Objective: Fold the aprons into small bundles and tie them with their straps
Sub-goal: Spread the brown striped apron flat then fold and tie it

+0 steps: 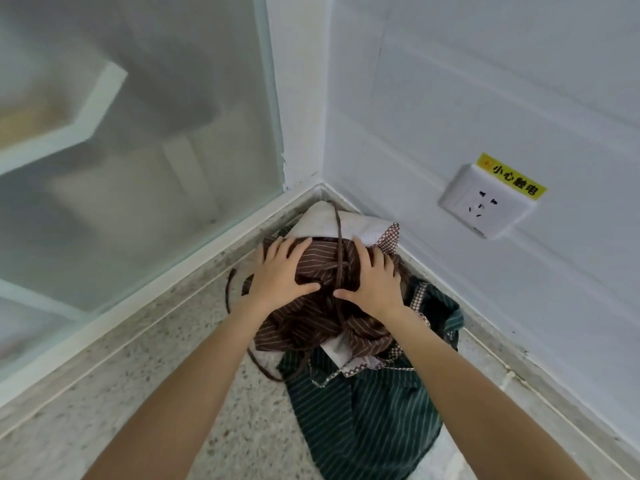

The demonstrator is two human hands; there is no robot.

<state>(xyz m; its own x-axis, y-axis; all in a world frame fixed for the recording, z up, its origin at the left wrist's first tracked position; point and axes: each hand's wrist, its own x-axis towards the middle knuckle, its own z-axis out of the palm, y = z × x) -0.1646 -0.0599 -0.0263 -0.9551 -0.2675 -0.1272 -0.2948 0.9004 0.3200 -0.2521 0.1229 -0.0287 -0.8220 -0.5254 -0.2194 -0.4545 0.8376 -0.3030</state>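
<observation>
Brown striped apron wedged in the wall corner under left hand and right hand, each grip flat, open.

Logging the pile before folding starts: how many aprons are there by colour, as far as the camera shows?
Brown striped apron: 1, under both hands
Green striped apron: 1, on the floor beneath
White cloth: 1, at the corner; cannot tell if it is an apron
Total: 3 pieces visible; more may be hidden in the pile.
</observation>
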